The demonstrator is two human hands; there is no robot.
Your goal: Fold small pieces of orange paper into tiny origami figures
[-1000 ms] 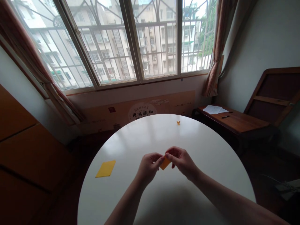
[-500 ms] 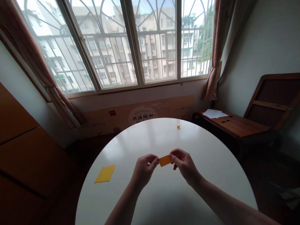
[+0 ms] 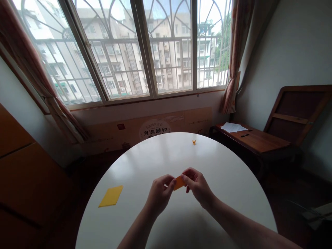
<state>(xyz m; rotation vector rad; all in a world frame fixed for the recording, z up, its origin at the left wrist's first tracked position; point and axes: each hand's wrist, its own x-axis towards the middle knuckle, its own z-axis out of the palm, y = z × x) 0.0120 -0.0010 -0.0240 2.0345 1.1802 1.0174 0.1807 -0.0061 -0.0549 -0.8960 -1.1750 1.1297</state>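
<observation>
A small folded orange paper (image 3: 178, 182) is held above the round white table (image 3: 223, 180). My left hand (image 3: 160, 193) pinches its left end and my right hand (image 3: 197, 185) pinches its right end, fingers closed on it. A yellow sheet of paper (image 3: 111, 196) lies flat on the table to the left. A tiny folded orange paper figure (image 3: 193, 142) stands near the table's far edge.
A wooden side table (image 3: 255, 139) with white papers (image 3: 233, 127) and a dark pen stands at the right. A large barred window (image 3: 145, 48) fills the far wall. Brown wooden panels (image 3: 28, 180) lie at the left. A printed cardboard sheet (image 3: 155, 128) leans under the window.
My hands have come closer together, so less of the orange paper shows between them. The view has shifted slightly right and down.
</observation>
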